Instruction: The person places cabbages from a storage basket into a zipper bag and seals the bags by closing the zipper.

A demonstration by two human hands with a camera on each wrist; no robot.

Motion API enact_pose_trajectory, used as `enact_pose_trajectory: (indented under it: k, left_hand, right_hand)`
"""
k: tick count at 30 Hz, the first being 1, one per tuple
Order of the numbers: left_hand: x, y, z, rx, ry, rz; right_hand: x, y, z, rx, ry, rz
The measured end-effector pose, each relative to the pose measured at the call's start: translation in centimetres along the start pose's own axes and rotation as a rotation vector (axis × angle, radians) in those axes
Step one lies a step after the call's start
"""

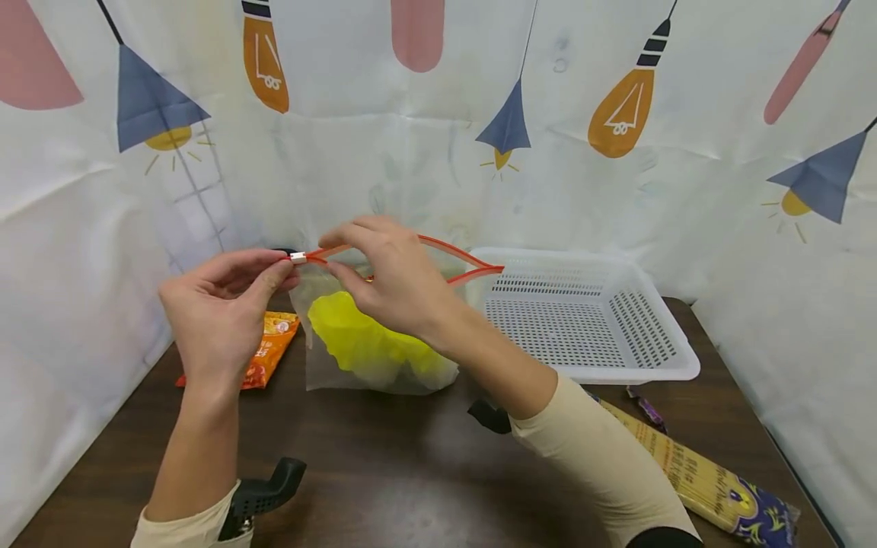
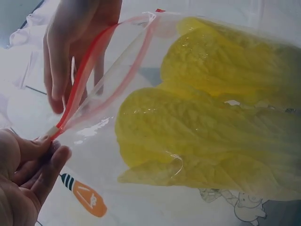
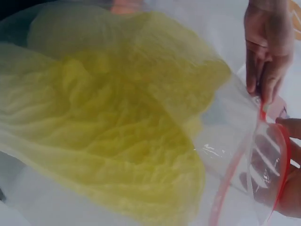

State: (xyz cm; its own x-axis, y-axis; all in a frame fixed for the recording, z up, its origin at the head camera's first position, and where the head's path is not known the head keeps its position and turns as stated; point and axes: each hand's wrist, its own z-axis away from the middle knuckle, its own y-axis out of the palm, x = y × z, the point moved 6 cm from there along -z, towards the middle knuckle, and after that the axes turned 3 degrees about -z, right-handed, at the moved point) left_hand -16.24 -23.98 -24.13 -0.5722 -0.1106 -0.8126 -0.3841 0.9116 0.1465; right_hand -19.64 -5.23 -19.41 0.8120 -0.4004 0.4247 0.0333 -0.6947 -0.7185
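Note:
A clear zip bag [image 1: 325, 358] with red zip strips stands upright, and something yellow and leafy-looking [image 2: 155, 132] fills much of it. My left hand [image 1: 222, 301] pinches the left end of its zip, right beside a small white slider [image 1: 298, 258]. Over the bag's mouth is my right hand [image 1: 393, 278], thumb and fingers apart on either side of the red strips [image 1: 455, 250]. The mouth gapes between the strips. In the right wrist view some of the right hand's fingers [image 3: 289, 202] show at the rim, partly through the plastic.
Behind the left wrist lies an orange snack packet [image 1: 277, 342]. A white perforated basket [image 1: 658, 335] stands at the right rear. In front of it are a long yellow noodle packet [image 1: 706, 472] and a small purple wrapped item [image 1: 649, 411]. A patterned curtain [image 1: 425, 152] surrounds the dark table [image 1: 397, 472].

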Motion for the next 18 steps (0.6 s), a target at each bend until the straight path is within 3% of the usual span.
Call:
enact_pose_trajectory:
  k: [5, 11, 18]
  left_hand:
    - [0.2, 0.1, 0.2, 0.009, 0.002, 0.021]
    - [0.1, 0.6, 0.2, 0.031, 0.053, 0.061]
    - [0.1, 0.7, 0.4, -0.006, 0.136, -0.119]
  right_hand:
    - [0.1, 1.7, -1.6, 0.132, 0.021, 0.036]
    - [0.2, 2.5, -2.3, 0.155, 0.02, 0.02]
    - [0.4, 2.7, -2.2, 0.084, 0.023, 0.121]
